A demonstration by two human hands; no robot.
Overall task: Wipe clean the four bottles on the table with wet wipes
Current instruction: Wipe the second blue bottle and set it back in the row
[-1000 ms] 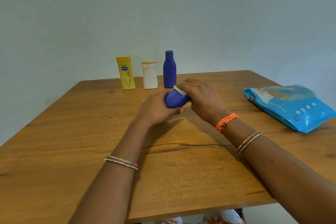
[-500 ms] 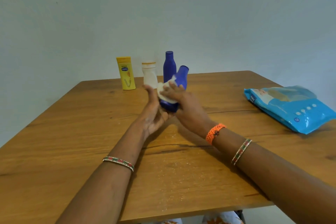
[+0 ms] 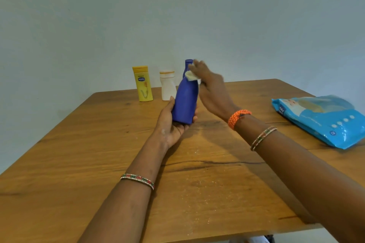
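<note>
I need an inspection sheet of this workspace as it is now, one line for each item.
Surface: wooden table, a dark crack, pale specks.
Job's things: blue bottle in left hand; wet wipe in right hand at its neck; yellow bottle, white bottle and second blue bottle standing behind.
Clutter: blue wipes pack, lying right.
Grippers: both hands busy.
Cables: nothing seen.
Surroundings: plain wall.
</note>
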